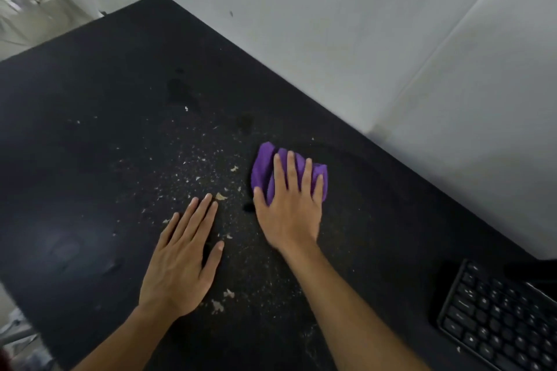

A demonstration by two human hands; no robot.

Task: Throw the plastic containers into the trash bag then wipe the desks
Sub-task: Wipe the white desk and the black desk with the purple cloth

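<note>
Cloth (265, 170) lies flat under right hand (291, 205) on desk (105, 99)

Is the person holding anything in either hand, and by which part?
Nothing is gripped. The right hand presses flat on top of the bunched purple cloth; the left hand lies flat on the black desk.

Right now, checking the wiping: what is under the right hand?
Under the right hand lies a bunched purple cloth on the black desk. The desk surface beneath them is covered.

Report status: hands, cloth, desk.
Right hand flat on purple cloth, pressing it to desk. Left hand flat, empty. Crumbs left of cloth; keyboard at right.
</note>
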